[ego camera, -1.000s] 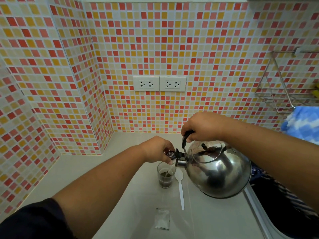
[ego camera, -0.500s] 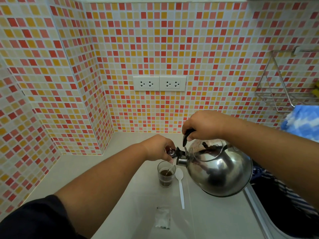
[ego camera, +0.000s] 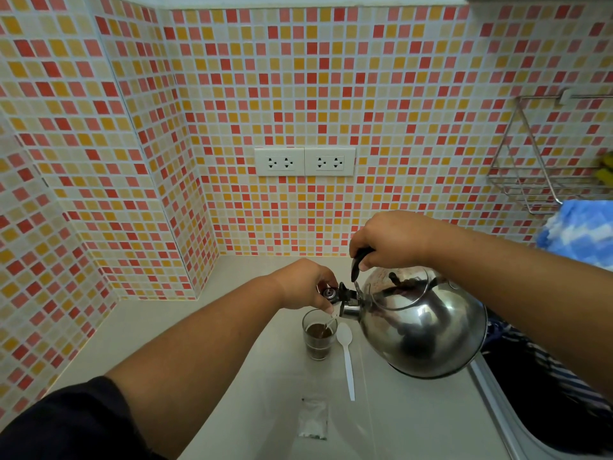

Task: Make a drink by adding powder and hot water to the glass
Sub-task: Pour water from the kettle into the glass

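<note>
A small clear glass (ego camera: pixel 319 336) stands on the pale counter (ego camera: pixel 252 393), holding dark brown liquid. Above it a shiny steel kettle (ego camera: pixel 424 330) is tilted to the left, and a thin stream runs from its spout into the glass. My right hand (ego camera: pixel 391 240) grips the kettle's black handle from above. My left hand (ego camera: pixel 305 283) pinches the spout's whistle cap and holds it up. A white plastic spoon (ego camera: pixel 346 356) lies just right of the glass. A small clear powder sachet (ego camera: pixel 312 418) lies flat nearer to me.
Mosaic-tiled walls close the counter at the back and left, with a double socket (ego camera: pixel 304 161) on the back wall. A wire rack (ego camera: pixel 544 167) and a blue cloth (ego camera: pixel 577 234) hang at the right. A sink (ego camera: pixel 544 403) with dark striped fabric lies at the lower right.
The kettle stays tilted over the glass and keeps pouring. The dark liquid in the glass has risen. Both hands hold their grips and have barely moved.
</note>
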